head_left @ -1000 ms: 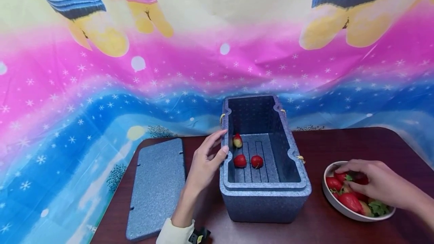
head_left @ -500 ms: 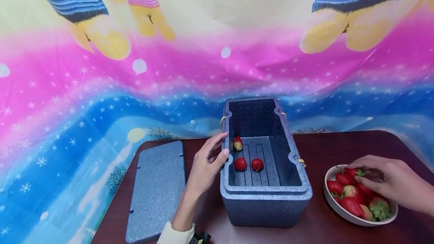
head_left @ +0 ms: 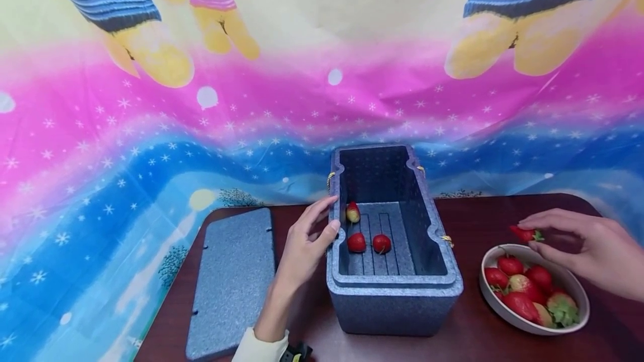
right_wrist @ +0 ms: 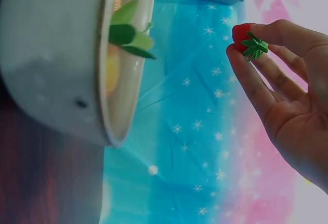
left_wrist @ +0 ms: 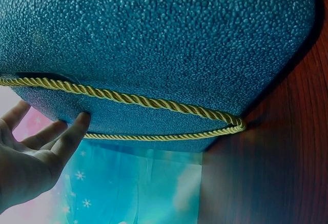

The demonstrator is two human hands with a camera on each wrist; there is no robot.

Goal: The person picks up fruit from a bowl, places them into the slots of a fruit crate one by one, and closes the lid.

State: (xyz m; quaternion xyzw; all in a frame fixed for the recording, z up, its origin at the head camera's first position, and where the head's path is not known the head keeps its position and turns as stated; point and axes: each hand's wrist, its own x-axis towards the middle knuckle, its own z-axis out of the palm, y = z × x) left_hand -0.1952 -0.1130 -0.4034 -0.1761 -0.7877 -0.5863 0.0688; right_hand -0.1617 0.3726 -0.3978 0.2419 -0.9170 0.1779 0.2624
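An open blue foam box (head_left: pixel 397 289) stands mid-table with three strawberries (head_left: pixel 356 242) on its ribbed floor. My left hand (head_left: pixel 308 239) rests against the box's left wall (left_wrist: pixel 154 55), fingers straight and touching it beside a gold rope (left_wrist: pixel 128 100). My right hand (head_left: pixel 578 244) pinches a red strawberry (head_left: pixel 524 233) by its tip, lifted just above a white bowl (head_left: pixel 523 323) of several strawberries. In the right wrist view the pinched strawberry (right_wrist: pixel 245 38) shows its green leaves, with the bowl (right_wrist: pixel 56 80) to the left.
The box's blue foam lid (head_left: pixel 232 281) lies flat on the dark wooden table (head_left: pixel 473 217) at the left. A bright cartoon-print cloth (head_left: pixel 201 99) hangs behind the table and drapes past its left edge.
My right hand has risen out of the bowl with one strawberry pinched in its fingertips. The left hand has stayed on the box wall.
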